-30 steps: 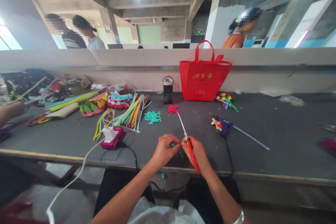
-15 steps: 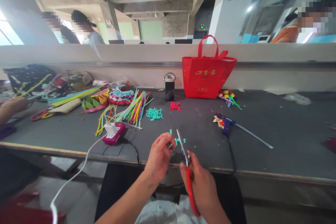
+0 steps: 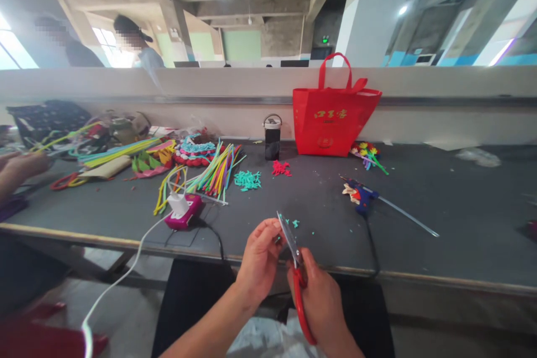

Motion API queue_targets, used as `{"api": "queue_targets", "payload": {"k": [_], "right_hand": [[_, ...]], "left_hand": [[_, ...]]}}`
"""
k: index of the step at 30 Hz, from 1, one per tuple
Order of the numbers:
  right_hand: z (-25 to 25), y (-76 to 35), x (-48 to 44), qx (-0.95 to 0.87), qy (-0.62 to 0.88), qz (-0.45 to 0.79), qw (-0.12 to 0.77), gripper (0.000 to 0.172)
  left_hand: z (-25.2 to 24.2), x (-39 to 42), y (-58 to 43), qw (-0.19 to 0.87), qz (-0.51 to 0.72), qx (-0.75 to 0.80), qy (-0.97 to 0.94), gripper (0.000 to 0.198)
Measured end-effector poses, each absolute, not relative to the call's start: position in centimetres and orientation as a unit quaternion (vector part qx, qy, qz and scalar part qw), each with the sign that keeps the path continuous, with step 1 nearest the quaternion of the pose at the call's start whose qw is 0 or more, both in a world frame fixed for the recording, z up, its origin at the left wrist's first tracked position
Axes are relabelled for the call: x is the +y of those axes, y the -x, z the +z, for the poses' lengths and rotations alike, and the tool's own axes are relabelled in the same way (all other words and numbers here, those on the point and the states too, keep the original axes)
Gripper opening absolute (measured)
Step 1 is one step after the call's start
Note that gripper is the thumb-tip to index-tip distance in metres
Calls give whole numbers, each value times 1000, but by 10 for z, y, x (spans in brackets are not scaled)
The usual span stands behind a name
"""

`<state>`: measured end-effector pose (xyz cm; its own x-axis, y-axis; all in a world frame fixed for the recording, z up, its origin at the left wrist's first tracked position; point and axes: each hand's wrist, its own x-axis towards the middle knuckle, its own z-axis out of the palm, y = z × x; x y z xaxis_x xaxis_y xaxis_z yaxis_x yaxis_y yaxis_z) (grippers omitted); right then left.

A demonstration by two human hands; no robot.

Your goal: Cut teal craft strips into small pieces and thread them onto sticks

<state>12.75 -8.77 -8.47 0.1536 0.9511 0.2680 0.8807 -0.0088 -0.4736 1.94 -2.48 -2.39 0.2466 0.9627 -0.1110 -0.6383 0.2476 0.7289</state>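
Red-handled scissors (image 3: 302, 313) are in my right hand (image 3: 325, 293), whose fingers are wrapped round the handles. The scissor blades point up and left and look nearly closed, right beside the fingertips of my left hand (image 3: 260, 251). Those fingertips are pinched on a short teal piece of pipe cleaner, now mostly hidden by the fingers and blades. Small teal snippets (image 3: 296, 224) lie on the table just beyond the blades. Farther back are a pile of teal cut pieces (image 3: 247, 180) and a smaller pile of red pieces (image 3: 281, 168).
Long coloured pipe cleaners (image 3: 216, 176) lie left of the piles, near a purple power strip (image 3: 184, 213) with a white charger. A black tumbler (image 3: 272, 142) and red bag (image 3: 335, 123) stand behind. Right lies a blue glue gun (image 3: 366, 199). Another person's hand (image 3: 25, 168) is far left.
The scissor blades have swung left against my left fingertips. The teal piece that stuck up above those fingers is now largely out of sight. Both hands sit slightly lower.
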Motion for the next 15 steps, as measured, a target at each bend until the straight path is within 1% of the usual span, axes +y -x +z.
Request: {"api": "queue_targets", "payload": {"k": [9, 13, 15], "right_hand": [[-91, -129, -88, -647, 712, 52, 268, 21], [-97, -131, -88, -644, 710, 85, 271, 24], [-99, -131, -87, -636, 706, 120, 288, 24]], "left_hand": [[-26, -26, -20, 733, 543, 286, -294, 11], [-27, -25, -21, 731, 545, 289, -292, 12], [-26, -25, -21, 731, 541, 291, -296, 12]]}}
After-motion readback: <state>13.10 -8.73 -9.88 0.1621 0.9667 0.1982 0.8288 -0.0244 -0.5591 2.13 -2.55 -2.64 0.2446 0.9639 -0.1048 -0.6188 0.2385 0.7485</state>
